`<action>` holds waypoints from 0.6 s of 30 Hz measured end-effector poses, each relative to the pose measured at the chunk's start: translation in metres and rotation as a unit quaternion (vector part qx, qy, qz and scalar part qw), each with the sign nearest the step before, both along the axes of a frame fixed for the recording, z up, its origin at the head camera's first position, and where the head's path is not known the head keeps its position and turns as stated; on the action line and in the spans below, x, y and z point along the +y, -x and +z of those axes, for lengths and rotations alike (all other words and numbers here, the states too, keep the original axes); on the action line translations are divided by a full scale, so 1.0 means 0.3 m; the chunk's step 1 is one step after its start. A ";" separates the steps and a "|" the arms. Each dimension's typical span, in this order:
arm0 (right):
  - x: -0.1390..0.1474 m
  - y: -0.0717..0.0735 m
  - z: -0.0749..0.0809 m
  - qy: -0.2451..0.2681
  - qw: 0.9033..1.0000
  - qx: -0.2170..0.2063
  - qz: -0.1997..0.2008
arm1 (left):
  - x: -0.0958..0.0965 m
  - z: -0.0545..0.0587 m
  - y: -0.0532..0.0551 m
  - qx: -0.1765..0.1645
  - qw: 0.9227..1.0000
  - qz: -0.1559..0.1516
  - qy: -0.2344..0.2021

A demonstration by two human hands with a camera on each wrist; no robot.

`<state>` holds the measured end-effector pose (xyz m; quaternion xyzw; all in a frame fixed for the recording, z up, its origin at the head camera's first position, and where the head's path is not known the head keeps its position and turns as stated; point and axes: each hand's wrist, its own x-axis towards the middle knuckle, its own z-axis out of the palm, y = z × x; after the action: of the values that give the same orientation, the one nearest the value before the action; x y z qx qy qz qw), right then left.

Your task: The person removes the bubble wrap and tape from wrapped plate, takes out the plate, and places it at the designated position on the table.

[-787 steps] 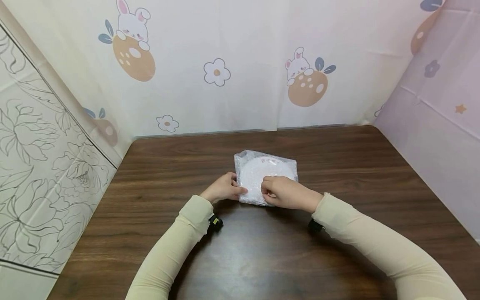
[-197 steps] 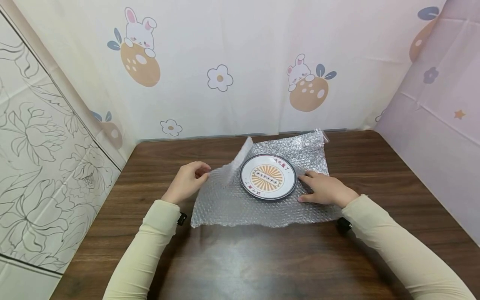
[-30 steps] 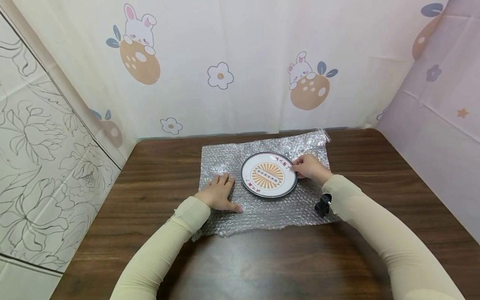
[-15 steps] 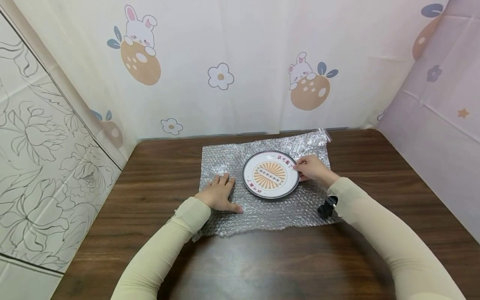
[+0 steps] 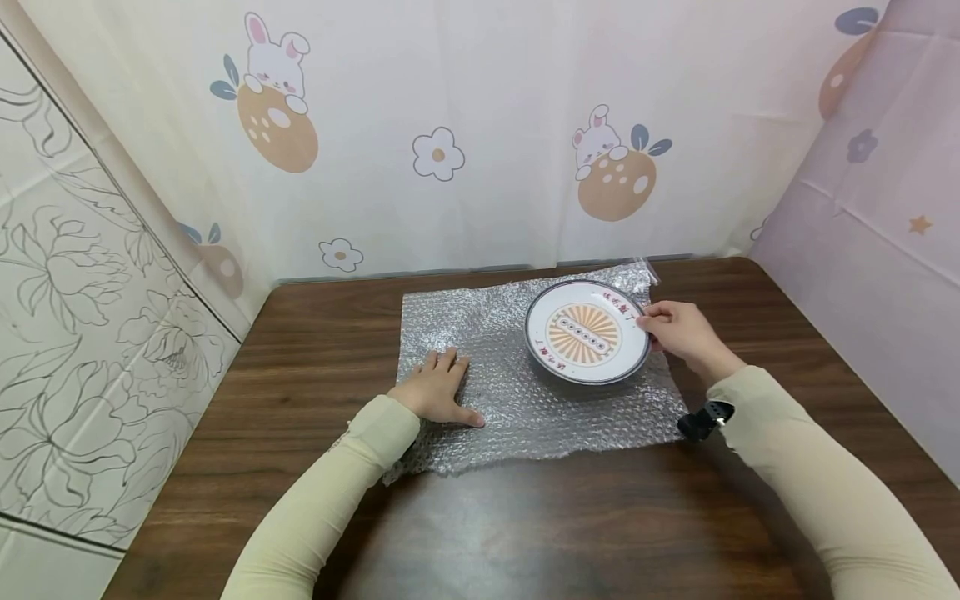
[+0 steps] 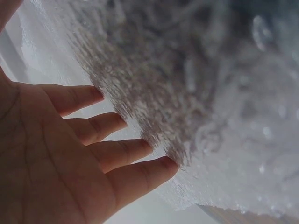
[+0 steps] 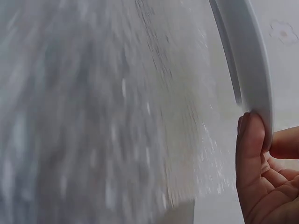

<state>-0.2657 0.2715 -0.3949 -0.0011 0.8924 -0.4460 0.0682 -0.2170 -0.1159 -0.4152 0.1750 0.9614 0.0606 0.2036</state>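
Note:
A white plate [image 5: 540,321] with a dark rim, red lettering and an orange ray pattern is held by its right edge in my right hand [image 5: 682,333]. Thumb and fingers pinch the rim, and the right wrist view shows the plate [image 7: 254,60] raised over the wrap, seen edge-on. Under it a sheet of bubble wrap [image 5: 502,417] lies spread on the table. My left hand [image 5: 435,390] rests on the wrap's left part with fingers spread. In the left wrist view the fingers [image 6: 140,179] reach straight against the wrap [image 6: 154,84].
The dark wooden table [image 5: 570,525] extends around the wrap on all sides. Behind it hangs a light curtain [image 5: 495,208] with rabbit prints. A panel with flower line drawings [image 5: 67,333] stands on the left.
My right hand has lifted the plate off the bubble wrap and moved it right. The left hand has stayed put. Much earlier, the plate was wrapped up, then the wrap was unfolded around it.

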 end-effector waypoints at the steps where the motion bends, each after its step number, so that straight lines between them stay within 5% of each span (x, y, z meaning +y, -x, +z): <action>1: 0.018 -0.004 0.003 0.002 1.000 0.002 -0.006 | 0.000 0.001 0.000 -0.001 1.000 0.001 0.000; 18: 0.351 -0.059 -0.001 -0.059 0.989 -0.011 -0.136 | 0.008 0.007 -0.003 -0.006 1.000 -0.003 0.002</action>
<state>-0.2481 0.3769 -0.3952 0.1288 0.9085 -0.3973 0.0168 -0.2160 -0.1135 -0.4132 0.1770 0.9598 0.0587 0.2097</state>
